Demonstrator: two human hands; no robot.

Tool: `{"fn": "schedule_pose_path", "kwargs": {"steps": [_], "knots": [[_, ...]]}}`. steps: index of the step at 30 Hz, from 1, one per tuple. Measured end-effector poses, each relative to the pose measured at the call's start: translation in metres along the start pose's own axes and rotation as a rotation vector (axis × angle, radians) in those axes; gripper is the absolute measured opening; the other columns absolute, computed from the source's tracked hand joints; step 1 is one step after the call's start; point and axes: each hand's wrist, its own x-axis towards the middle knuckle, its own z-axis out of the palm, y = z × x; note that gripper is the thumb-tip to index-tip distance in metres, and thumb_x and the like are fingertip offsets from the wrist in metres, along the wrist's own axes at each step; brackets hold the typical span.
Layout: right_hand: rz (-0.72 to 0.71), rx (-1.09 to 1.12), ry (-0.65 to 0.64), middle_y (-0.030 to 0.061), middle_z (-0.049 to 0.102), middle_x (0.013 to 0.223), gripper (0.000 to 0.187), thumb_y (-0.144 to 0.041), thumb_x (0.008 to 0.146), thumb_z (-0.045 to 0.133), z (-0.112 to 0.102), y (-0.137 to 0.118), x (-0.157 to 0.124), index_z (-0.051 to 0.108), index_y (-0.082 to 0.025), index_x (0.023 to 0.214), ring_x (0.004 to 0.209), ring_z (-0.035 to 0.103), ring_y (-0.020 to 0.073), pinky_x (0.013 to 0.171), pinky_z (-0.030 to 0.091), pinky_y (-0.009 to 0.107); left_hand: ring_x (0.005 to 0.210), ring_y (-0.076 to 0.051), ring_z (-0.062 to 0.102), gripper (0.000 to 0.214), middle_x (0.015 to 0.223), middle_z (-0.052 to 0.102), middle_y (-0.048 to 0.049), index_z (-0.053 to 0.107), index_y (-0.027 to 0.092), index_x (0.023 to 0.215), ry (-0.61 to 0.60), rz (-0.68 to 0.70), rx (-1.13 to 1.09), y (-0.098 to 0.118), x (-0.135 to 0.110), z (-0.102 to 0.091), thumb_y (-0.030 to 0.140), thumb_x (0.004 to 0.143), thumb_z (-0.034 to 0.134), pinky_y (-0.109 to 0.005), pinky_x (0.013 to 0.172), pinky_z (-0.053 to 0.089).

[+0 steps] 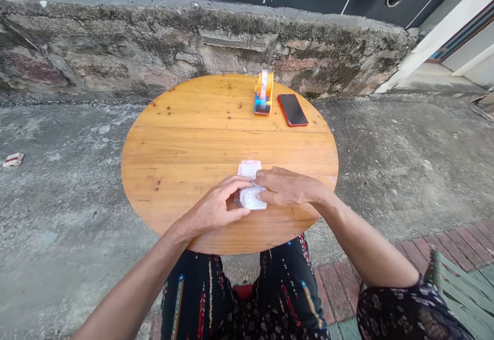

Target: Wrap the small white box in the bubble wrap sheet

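A small white paper receipt [250,183] lies on the round wooden table [185,139] near its front edge. My left hand [218,206] pinches the receipt's left side with curled fingers. My right hand [287,185] covers its right side, fingers pressed together on the folded part. The paper's upper end sticks out flat past my fingers.
An orange and blue tape dispenser [264,92] and a red-edged phone [292,109] lie at the table's far side. A rough stone wall [154,47] runs behind. Concrete ground surrounds the table. A green slatted chair [461,286] stands at the right.
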Motion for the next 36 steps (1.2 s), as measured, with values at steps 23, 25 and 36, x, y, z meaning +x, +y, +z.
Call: {"fn": "schedule_pose_path", "kwargs": {"steps": [23, 25, 36], "knots": [[0.197, -0.086, 0.246, 0.0145, 0.065, 0.117, 0.046, -0.042, 0.087, 0.060, 0.025, -0.031, -0.019, 0.056, -0.014, 0.124, 0.108, 0.058, 0.0277, 0.092, 0.040, 0.042, 0.090, -0.020, 0.063, 0.043, 0.102, 0.069, -0.0046, 0.063, 0.020, 0.114, 0.032, -0.247, -0.325, -0.007, 0.008, -0.001, 0.025, 0.073, 0.071, -0.034, 0.082, 0.050], [0.189, -0.020, 0.221, 0.0123, 0.067, 0.111, 0.042, -0.042, 0.088, 0.058, 0.019, -0.024, -0.015, 0.060, -0.016, 0.120, 0.102, 0.060, 0.0257, 0.088, 0.041, 0.039, 0.086, -0.019, 0.064, 0.043, 0.099, 0.069, -0.0051, 0.063, 0.019, 0.115, 0.011, -0.287, -0.399, -0.009, 0.011, -0.001, 0.027, 0.074, 0.069, -0.034, 0.079, 0.051], [0.093, 0.218, 0.065, 0.0049, 0.065, 0.091, 0.035, -0.045, 0.095, 0.046, -0.003, 0.007, 0.009, 0.069, -0.022, 0.107, 0.079, 0.056, 0.0151, 0.069, 0.039, 0.027, 0.090, -0.022, 0.065, 0.034, 0.096, 0.071, -0.0053, 0.069, 0.018, 0.107, 0.012, -0.369, -0.439, -0.012, 0.032, -0.009, 0.039, 0.083, 0.056, -0.034, 0.079, 0.049]]}}
